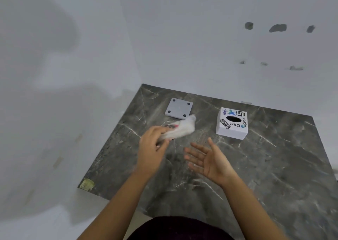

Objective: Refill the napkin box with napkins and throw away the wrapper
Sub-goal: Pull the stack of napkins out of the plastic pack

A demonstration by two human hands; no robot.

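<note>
So it's a dark grey marble-look countertop (256, 175) with white veins, tucked into a corner. Sitting on it: a white square napkin box (232, 123) covered in stickers, and well left of that a flat grey square base plate (178, 108) with four dark feet facing up.

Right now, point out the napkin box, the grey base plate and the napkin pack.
napkin box (232, 123): head view, on its printed top beside the oval slot.
grey base plate (178, 108): head view, centre of its flat face.
napkin pack (180, 130): head view, blurred white middle, held by the left hand (152, 144).
</note>
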